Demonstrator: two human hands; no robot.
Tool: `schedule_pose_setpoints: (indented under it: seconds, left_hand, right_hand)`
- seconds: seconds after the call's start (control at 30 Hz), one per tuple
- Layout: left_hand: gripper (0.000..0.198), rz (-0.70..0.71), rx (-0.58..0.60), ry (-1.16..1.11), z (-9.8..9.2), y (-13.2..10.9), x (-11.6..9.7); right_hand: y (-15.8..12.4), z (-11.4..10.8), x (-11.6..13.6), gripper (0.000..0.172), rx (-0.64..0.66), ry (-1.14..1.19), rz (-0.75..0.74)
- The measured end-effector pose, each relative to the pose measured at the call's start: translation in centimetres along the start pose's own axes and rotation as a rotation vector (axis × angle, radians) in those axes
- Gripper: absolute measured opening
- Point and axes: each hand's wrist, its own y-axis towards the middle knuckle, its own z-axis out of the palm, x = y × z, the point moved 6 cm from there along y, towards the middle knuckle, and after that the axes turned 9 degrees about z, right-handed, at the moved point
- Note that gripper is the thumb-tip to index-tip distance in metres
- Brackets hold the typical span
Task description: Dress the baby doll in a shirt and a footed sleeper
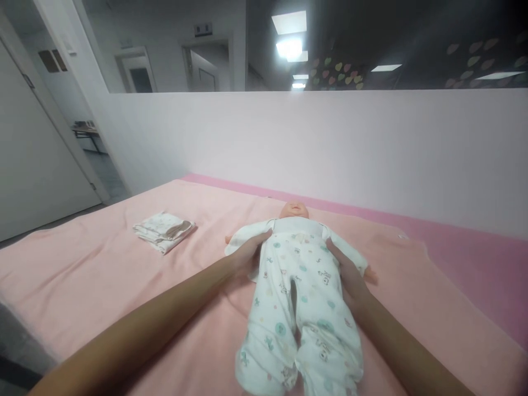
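A baby doll (294, 210) lies on its back, its head toward the wall and its legs toward me. It wears a plain white top (300, 224) and white trousers (303, 258) printed with small green and grey figures. My left hand (247, 254) is closed around the left side of the trousers at the waist, thumb on top. On the opposite side, my right hand (347, 273) grips the trousers the same way. The other fingers of both hands are mostly hidden beneath the doll. Its arms stretch out to either side, and the trouser legs cover its feet.
A folded white printed cloth (163, 232) lies to the left on the pink blanket (103, 275). A darker pink mat (462, 264) shows along the back and right. Behind it stands a white wall (330, 143) with a dark reflecting window (371, 49). A door (37, 148) is at far left.
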Motion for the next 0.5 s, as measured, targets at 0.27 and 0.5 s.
schedule_pose_setpoints:
  seconds: [0.27,0.5]
  left_hand:
    - [0.047,-0.035,-0.022,-0.04,-0.6,-0.2,0.6]
    - [0.023,0.135,-0.014,-0.009,-0.3,0.2,-1.0]
  right_hand:
    - [0.1,0.6,-0.5,0.056,0.067,-0.022,0.056]
    - [0.0,0.4,0.1,0.035,0.004,-0.049,-0.06]
